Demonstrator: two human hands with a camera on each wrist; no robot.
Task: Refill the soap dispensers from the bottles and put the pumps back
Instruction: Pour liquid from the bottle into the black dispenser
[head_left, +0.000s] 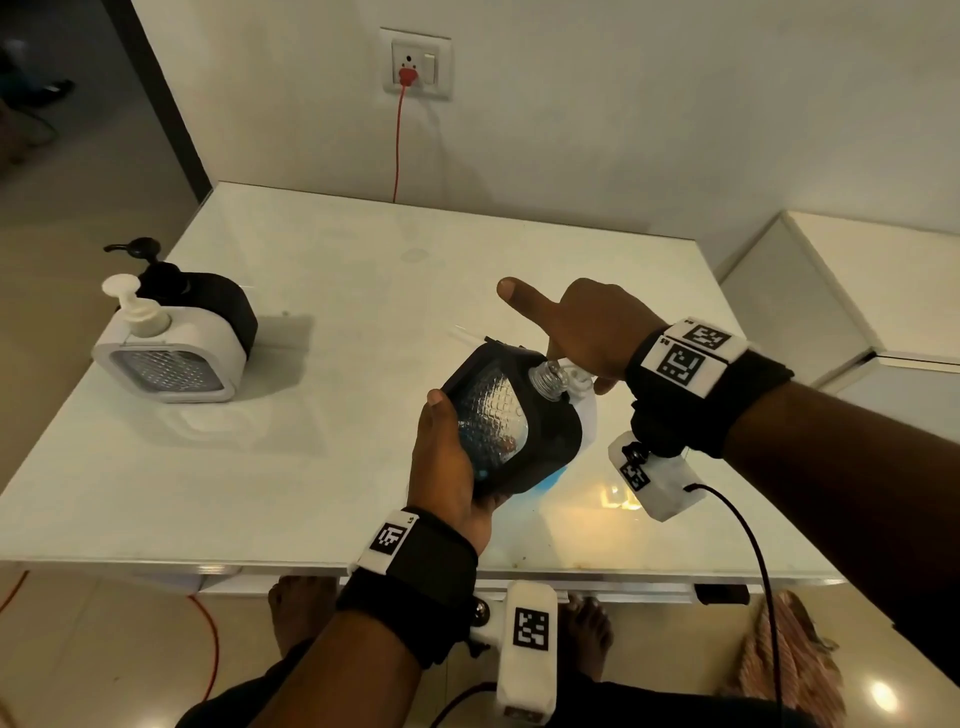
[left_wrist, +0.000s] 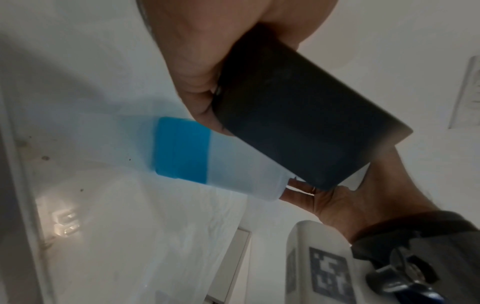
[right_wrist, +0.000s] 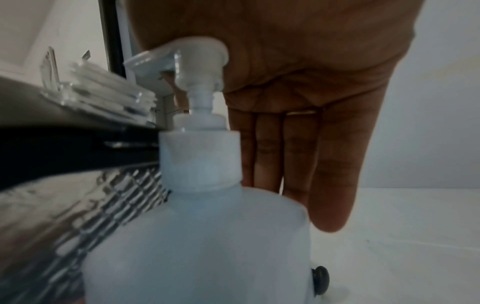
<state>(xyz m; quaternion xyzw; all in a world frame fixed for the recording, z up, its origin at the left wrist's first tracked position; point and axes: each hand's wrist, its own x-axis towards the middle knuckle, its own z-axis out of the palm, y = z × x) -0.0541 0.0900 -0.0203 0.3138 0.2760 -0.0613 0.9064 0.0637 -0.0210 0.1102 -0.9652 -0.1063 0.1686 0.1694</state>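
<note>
The left hand (head_left: 447, 457) holds a black soap dispenser (head_left: 511, 421) tilted above the near part of the tabletop (head_left: 311, 291), its fingers curled round the body and the thumb lying along the textured clear window. The dispenser's threaded neck (head_left: 546, 379) is bare, with no pump on it, and points toward a white refill bottle (right_wrist: 197, 242) that stands just behind it. The bottle shows a band of blue soap low in its body from the left wrist view. The right hand (head_left: 587, 332) rests over the bottle's pump head (right_wrist: 200, 61), palm against the top, fingers (right_wrist: 330, 174) straight and close together, forefinger pointing outward; it grips nothing.

The step in hand looks like pumping soap from the bottle into the open neck. To do it well, the person should bring the neck right under the pump's spout, keep the dispenser tilted only enough for the opening to face the spout, and press in slow, full strokes so the soap falls inside and not down the black side. The bottle may tip unless the press goes straight down.

Two more dispensers, one white (head_left: 166, 358) and one black (head_left: 208, 306), stand touching at the far left, pumps on.
</note>
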